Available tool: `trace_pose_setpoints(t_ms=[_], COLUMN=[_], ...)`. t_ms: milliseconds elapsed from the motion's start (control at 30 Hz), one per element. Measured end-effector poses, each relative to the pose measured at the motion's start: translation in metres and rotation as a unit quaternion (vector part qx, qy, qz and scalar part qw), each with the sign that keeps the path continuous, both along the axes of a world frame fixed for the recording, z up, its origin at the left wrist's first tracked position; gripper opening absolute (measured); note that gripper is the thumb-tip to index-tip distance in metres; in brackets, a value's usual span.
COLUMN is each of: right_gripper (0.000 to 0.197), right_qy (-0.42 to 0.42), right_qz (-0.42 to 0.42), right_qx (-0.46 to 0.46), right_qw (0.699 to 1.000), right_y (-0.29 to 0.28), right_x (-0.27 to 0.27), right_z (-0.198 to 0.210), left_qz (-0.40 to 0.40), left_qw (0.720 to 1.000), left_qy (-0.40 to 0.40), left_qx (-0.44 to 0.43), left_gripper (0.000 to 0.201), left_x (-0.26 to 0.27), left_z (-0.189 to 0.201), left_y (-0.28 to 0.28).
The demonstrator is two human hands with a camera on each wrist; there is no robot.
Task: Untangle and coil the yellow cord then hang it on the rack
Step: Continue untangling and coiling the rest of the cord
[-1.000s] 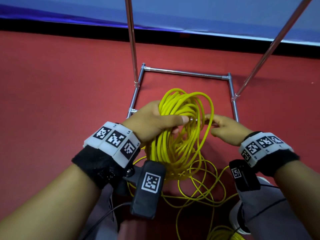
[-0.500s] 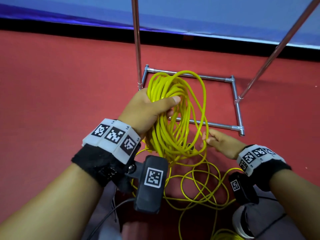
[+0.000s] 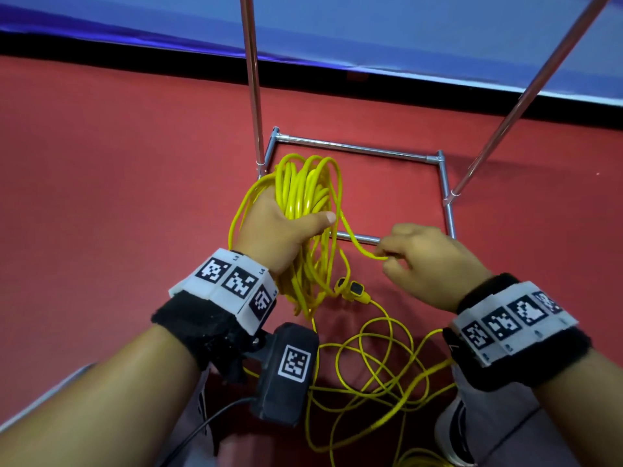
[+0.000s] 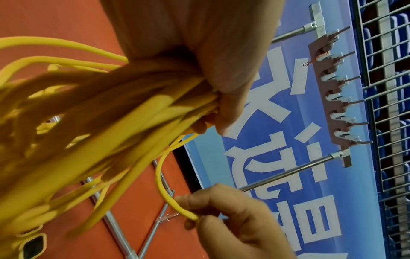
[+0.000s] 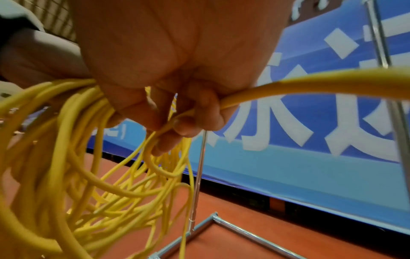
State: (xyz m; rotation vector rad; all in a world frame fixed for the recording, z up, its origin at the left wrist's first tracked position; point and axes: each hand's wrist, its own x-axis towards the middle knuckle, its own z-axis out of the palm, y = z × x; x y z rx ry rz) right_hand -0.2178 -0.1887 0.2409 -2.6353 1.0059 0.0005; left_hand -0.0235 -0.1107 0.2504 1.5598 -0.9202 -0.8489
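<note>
1. Two hands are working the yellow cord [image 3: 305, 197]: the left hand [image 3: 279, 230] is clamping the gathered loops, now lowered over the rack [image 3: 357, 150] base from half a second ago.
2. The right hand [image 3: 428, 261], which was lower then, is pinching a single strand and drawing it sideways from the bundle.
3. Loose cord is trailing on the red floor [image 3: 118, 197], so coiling is likely continuing and hanging is not yet due.
</note>
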Motion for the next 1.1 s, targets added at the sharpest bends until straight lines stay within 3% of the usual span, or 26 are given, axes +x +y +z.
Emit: trace_pose_setpoints(t_ms=[100, 167, 200, 300, 400, 467, 600, 733, 867, 967, 1033, 1100], right_gripper=[0.040, 0.027, 0.018, 0.032, 0.040, 0.035, 0.023, 0.020, 0.014, 0.021, 0.026, 0.026], right_qy=[-0.009, -0.074, -0.118, -0.241, -0.283, -0.294, -0.300, -0.277, -0.306, -0.333, -0.326, -0.288], right_qz=[0.098, 0.147, 0.145, 0.088, 0.079, 0.050, 0.046, -0.016, -0.085, -0.109, -0.118, -0.101], right_qx=[-0.034, 0.011, 0.053, 0.140, 0.138, 0.149, 0.151, 0.204, 0.324, 0.349, 0.322, 0.252], right_qw=[0.995, 0.986, 0.981, 0.956, 0.946, 0.943, 0.941, 0.939, 0.891, 0.869, 0.881, 0.918], right_y=[0.011, 0.016, 0.016, 0.011, 0.002, -0.003, -0.001, -0.010, -0.025, -0.028, -0.028, -0.029], right_x=[0.010, 0.014, 0.014, 0.015, 0.010, 0.006, 0.007, 0.000, -0.018, -0.020, -0.020, -0.023], right_z=[0.011, 0.014, 0.015, 0.025, 0.028, 0.028, 0.027, 0.011, 0.002, 0.004, 0.010, 0.019], left_qz=[-0.026, -0.058, -0.083, -0.150, -0.190, -0.194, -0.171, -0.087, -0.006, -0.005, -0.005, -0.004], left_qw=[0.999, 0.998, 0.996, 0.988, 0.978, 0.976, 0.984, 0.996, 1.000, 1.000, 1.000, 1.000], left_qy=[-0.024, -0.024, -0.018, 0.020, 0.086, 0.101, 0.045, -0.019, 0.011, 0.003, -0.005, -0.008], left_qx=[-0.003, -0.003, -0.004, 0.002, -0.005, -0.011, -0.016, -0.008, -0.002, 0.003, 0.010, 0.006], left_gripper=[0.046, 0.053, 0.053, 0.038, 0.019, 0.017, 0.023, 0.045, 0.022, 0.022, 0.020, 0.020], left_x=[-0.006, -0.010, -0.012, -0.020, -0.024, -0.024, -0.023, -0.013, 0.006, 0.014, 0.016, 0.016], left_z=[-0.007, -0.010, -0.010, -0.011, -0.006, -0.002, -0.006, -0.011, -0.008, -0.008, -0.011, -0.013], left_y=[-0.004, -0.005, -0.005, -0.003, -0.001, 0.000, -0.003, -0.006, -0.009, -0.007, -0.005, -0.005])
